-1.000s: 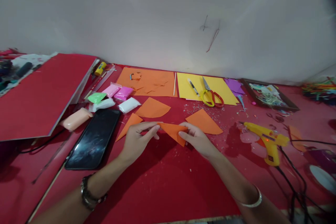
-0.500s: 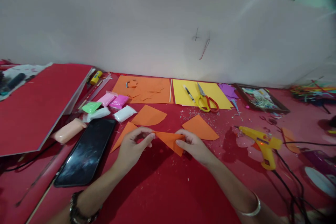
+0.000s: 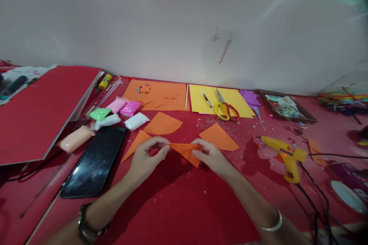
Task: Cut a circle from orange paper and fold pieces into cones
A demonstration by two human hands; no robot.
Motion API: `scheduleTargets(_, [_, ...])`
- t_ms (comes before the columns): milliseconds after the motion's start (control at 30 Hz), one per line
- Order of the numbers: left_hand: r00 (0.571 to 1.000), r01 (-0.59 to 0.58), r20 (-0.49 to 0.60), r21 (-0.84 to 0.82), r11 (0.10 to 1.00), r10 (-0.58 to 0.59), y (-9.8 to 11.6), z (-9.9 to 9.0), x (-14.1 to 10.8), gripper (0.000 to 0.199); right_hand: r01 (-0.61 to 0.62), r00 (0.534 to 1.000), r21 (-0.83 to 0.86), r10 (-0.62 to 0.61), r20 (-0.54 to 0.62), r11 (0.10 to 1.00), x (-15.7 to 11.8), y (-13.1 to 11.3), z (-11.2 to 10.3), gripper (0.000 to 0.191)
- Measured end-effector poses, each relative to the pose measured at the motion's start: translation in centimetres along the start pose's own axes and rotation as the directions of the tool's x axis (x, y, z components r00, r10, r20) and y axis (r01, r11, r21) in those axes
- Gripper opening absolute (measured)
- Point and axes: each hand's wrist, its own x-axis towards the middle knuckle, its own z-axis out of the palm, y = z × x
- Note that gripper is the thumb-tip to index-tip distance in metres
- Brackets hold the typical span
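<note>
Between my two hands is a folded piece of orange paper (image 3: 186,152), held just above the red tabletop. My left hand (image 3: 149,155) pinches its left tip between thumb and fingers. At the wider right end, my right hand (image 3: 209,156) grips the paper with the thumb in front; the fingers behind are partly hidden. Three more orange paper wedges lie around my hands: one behind (image 3: 163,123), one partly under my left hand (image 3: 135,144), and one beyond my right hand (image 3: 220,137).
A yellow glue gun (image 3: 287,155) with its cord lies at right. Scissors (image 3: 225,108) and a marker (image 3: 207,100) rest on yellow paper (image 3: 241,103). A phone (image 3: 94,164), clay packets (image 3: 136,121) and a red board (image 3: 43,111) are at left. A tray of scraps (image 3: 287,106) stands at back right.
Both hands stay on the orange paper, almost in the same place. The paper looks slightly flatter, its lower corner a little higher. The camera view has shifted slightly.
</note>
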Motion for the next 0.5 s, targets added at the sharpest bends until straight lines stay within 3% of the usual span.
scheduleTargets(267, [0.998, -0.058, -0.011, 0.045, 0.997, 0.058, 0.11, -0.03, -0.05, 0.008, 0.023, 1.000, -0.037, -0.023, 0.016, 0.999, 0.11, 0.37, -0.09, 0.006])
scheduleTargets(500, [0.999, -0.035, -0.035, 0.032, 0.999, 0.036, -0.02, 0.05, 0.00, 0.009, 0.018, 1.000, -0.060, -0.017, 0.012, 0.998, 0.15, 0.22, -0.03, 0.006])
